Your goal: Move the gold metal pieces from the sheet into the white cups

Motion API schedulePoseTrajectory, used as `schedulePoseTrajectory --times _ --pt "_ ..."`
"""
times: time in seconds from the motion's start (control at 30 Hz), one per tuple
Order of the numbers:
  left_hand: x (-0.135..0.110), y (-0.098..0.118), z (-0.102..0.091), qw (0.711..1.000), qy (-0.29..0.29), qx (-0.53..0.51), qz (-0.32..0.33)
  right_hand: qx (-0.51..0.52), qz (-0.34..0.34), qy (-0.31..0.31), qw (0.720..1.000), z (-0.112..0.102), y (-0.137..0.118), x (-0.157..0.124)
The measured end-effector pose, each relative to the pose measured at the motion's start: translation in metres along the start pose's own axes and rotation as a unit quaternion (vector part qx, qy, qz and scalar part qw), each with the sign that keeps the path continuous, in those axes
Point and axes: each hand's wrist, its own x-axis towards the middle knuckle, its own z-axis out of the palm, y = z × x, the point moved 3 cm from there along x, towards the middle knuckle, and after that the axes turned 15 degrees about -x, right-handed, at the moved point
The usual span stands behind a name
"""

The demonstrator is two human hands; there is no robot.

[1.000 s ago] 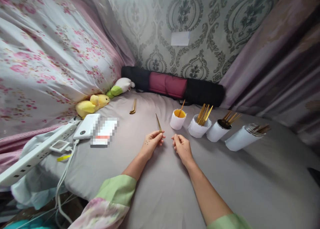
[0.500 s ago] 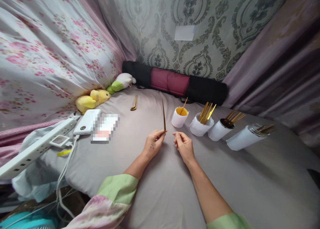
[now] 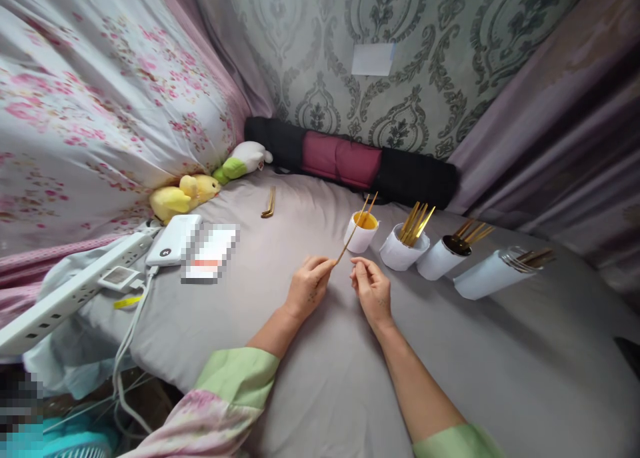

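My left hand (image 3: 308, 286) pinches the near end of a thin gold utensil (image 3: 352, 233), which slants up and right towards the white cup with a yellow inside (image 3: 361, 232); its far end lies at the cup's mouth, beside another gold piece standing in it. My right hand (image 3: 371, 287) hovers just right of the left with fingers curled in a loose pinch, and nothing shows in it. Three more white cups follow to the right: one with several gold handles (image 3: 403, 248), one with a dark inside (image 3: 441, 257), and one lying tilted with forks (image 3: 487, 274).
On the grey sheet (image 3: 320, 391) a pair of gold utensils (image 3: 269, 203) lies at the back left. A power bank (image 3: 173, 240), a power strip (image 3: 70, 291) and cables are at left. Plush toys (image 3: 185, 195) and a black-and-maroon roll (image 3: 350, 165) line the wall.
The gold utensil in my left hand has swung from pointing up and left, through upright, to leaning right towards the yellow-lined cup. My right hand has lifted slightly.
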Motion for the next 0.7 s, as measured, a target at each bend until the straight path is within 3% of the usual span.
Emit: schedulePoseTrajectory --times 0.33,0.7 --pt "0.0003 0.0068 -0.0008 0.991 -0.044 0.119 0.040 0.011 -0.008 0.012 1.000 -0.0017 -0.0048 -0.0017" --pt "0.0012 0.0099 -0.0010 0.984 -0.069 0.157 0.057 0.031 -0.014 0.007 0.999 -0.0019 -0.0050 -0.0026"
